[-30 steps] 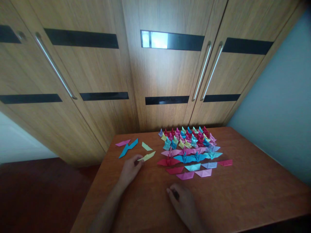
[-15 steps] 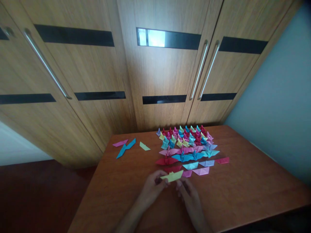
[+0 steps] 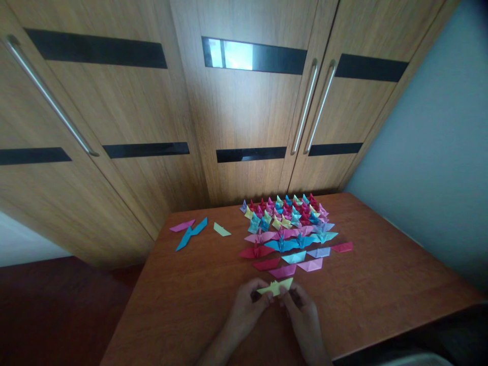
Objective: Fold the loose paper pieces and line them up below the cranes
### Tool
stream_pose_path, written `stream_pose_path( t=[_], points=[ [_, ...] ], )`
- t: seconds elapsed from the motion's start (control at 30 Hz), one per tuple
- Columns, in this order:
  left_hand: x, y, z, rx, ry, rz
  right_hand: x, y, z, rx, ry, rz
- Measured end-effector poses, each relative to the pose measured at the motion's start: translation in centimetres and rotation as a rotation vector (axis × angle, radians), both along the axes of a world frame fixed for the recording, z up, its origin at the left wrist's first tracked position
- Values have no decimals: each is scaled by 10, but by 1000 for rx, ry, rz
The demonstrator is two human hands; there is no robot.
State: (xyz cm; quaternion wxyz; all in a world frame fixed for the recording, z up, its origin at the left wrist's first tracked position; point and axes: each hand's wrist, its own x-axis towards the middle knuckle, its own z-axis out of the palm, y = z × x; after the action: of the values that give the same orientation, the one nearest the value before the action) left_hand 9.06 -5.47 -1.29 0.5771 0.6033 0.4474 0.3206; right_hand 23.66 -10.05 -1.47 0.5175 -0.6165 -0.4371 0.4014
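A wood-grain wardrobe (image 3: 244, 112) stands directly behind the table (image 3: 381, 274), whose top is reddish brown. Dark glossy strips run across the wardrobe doors in an upper and a lower row; the upper middle strip (image 3: 253, 55) carries a bright reflection. Two long metal handles (image 3: 305, 107) slant side by side right of the middle, and another metal handle (image 3: 51, 96) slants at the left. A plain blue-grey wall (image 3: 423, 168) rises on the right. At the lower left lies a dark reddish floor (image 3: 57, 315), with a pale surface (image 3: 26, 241) above it.
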Motion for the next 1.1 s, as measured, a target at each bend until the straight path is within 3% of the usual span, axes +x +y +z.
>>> stream_pose_path(
  t=[0.13, 0.3, 0.4, 0.57, 0.67, 0.77, 1.1],
  points=[
    [-3, -1, 3, -15, -34, -18, 20, 1, 1, -3, -6, -64],
    [-7, 0, 4, -74, -77, 16, 91, 10, 2, -7, -51, -263],
    [-8, 1, 3, -73, -74, 17, 145, 18, -2, -57, -185, -371],
    [-7, 1, 2, -77, -96, 10, 203, 29, -11, -312, -572, -347],
    [-7, 1, 0, -88, -96, 5, 208, 34, -10, -533, -800, -316],
    [-8, 1, -1, -86, -114, -1, 202, 37, -5, -690, -892, -327],
    [-9, 0, 0, -72, -114, -11, 201, 44, 1, -774, -922, -317]
  ],
)
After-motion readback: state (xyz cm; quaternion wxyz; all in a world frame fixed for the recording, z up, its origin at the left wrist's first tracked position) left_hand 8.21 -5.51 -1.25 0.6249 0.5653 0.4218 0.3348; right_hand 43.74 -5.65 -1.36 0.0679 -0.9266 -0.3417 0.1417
